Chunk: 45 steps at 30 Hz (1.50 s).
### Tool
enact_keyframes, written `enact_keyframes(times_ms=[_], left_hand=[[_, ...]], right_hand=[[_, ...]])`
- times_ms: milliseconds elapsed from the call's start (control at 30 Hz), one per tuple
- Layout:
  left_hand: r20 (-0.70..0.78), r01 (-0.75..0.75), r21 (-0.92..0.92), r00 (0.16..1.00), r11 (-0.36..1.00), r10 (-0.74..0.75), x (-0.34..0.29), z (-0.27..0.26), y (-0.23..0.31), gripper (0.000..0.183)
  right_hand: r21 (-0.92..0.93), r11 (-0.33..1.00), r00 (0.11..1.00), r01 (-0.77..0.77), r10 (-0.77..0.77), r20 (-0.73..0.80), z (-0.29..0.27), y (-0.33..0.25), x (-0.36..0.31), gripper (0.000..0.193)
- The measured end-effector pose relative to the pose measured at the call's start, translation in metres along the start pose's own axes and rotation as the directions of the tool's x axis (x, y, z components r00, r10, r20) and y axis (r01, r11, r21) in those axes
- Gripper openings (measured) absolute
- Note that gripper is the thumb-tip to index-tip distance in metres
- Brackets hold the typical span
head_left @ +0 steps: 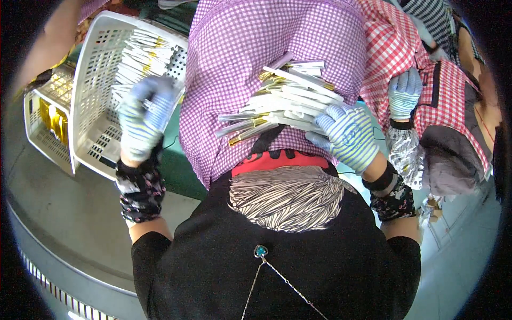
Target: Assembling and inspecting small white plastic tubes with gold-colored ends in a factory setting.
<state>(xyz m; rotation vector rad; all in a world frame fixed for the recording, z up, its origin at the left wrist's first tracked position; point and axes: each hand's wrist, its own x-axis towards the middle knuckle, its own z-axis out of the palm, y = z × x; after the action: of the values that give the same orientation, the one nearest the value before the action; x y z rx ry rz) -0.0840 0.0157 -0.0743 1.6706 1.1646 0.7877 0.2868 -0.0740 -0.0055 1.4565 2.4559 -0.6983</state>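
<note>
Striped-gloved right hand [349,136], thumb apart from its fingers, touches a pile of slim white tubes [298,101] on the purple gingham apron [224,58] over the person's lap; any grip cannot be told. Blurred left hand [146,114], fingers curled, contents unclear, is at a white perforated basket [88,90] holding more tubes [141,58]. Beyond: a smaller crate [60,151], pale floor [458,229], and, rightward, a co-worker's gloved hand [405,93] against red-checked cloth [392,48].

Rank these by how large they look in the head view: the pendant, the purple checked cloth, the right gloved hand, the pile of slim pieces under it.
1. Purple checked cloth
2. Pile of slim pieces
3. Right gloved hand
4. Pendant
</note>
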Motion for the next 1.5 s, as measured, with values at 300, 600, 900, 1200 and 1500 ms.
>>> enact_keyframes(times_ms=[300,600,900,1200,1500], left_hand=[[0.649,-0.479,0.525,0.760,0.703,0.033,-0.015,0.088,0.076,0.037],[0.636,-0.466,0.500,0.770,0.729,0.056,-0.019,0.095,0.084,0.033],[0.231,0.374,-0.614,0.927,0.695,-0.295,-0.021,0.084,0.103,0.027],[0.202,0.307,-0.700,0.951,0.644,-0.234,-0.027,0.078,0.093,0.024],[0.294,0.401,-0.563,0.914,0.723,-0.278,-0.022,0.068,0.101,0.021]], right_hand=[[0.042,0.999,0.983,-0.005,0.013,-0.183,0.042,-0.006,-0.018,0.027],[0.190,0.980,0.957,0.051,0.006,-0.290,0.064,-0.004,-0.037,0.023],[0.422,0.896,0.816,0.140,0.137,-0.562,0.043,-0.006,-0.049,0.024],[0.374,0.922,0.819,0.104,0.134,-0.558,0.031,-0.003,-0.051,0.024],[0.317,0.946,0.842,0.066,0.118,-0.527,0.021,0.009,-0.054,0.025]])
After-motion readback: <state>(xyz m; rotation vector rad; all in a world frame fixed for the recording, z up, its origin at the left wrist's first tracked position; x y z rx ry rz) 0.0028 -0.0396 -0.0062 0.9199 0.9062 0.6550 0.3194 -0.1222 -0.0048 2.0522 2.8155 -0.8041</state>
